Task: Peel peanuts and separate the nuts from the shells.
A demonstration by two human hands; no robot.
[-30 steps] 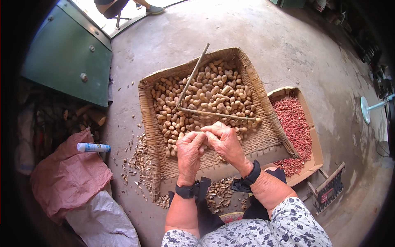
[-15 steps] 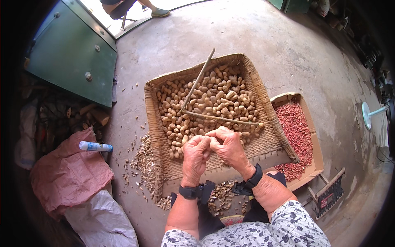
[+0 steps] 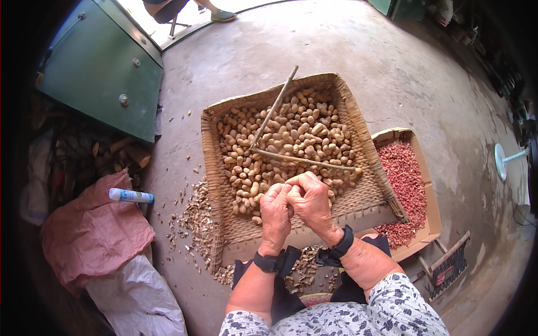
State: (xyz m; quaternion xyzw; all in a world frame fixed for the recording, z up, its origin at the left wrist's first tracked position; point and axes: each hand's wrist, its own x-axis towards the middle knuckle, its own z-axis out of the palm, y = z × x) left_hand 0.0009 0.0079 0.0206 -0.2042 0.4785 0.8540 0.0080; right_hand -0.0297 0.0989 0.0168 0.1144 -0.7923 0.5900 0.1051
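Observation:
Over the near part of a woven tray [image 3: 212, 185], my left hand [image 3: 276, 211] and my right hand [image 3: 311, 203] meet at the fingertips. Both are closed in a pinch, and whatever lies between the fingers is hidden. Unshelled peanuts [image 3: 294, 131] fill most of the tray beyond them. Across the peanuts lie two thin sticks, one slanting over the far rim [image 3: 274, 106] and one lying crosswise [image 3: 305, 160] just past my hands. To the right, a cardboard box [image 3: 430, 213] holds red shelled peanut kernels [image 3: 400, 176].
Broken shells [image 3: 196, 227] are scattered left of the tray and between my legs. A pink sack [image 3: 95, 235], a white sack [image 3: 140, 297] and a spray can [image 3: 131, 196] lie at left, below a green metal door [image 3: 103, 73]. Another person's foot [image 3: 223, 15] shows at the top.
My hands stay pinched together and have shifted slightly right in the picture. The whole scene has moved a little the same way. The left wrist has turned slightly.

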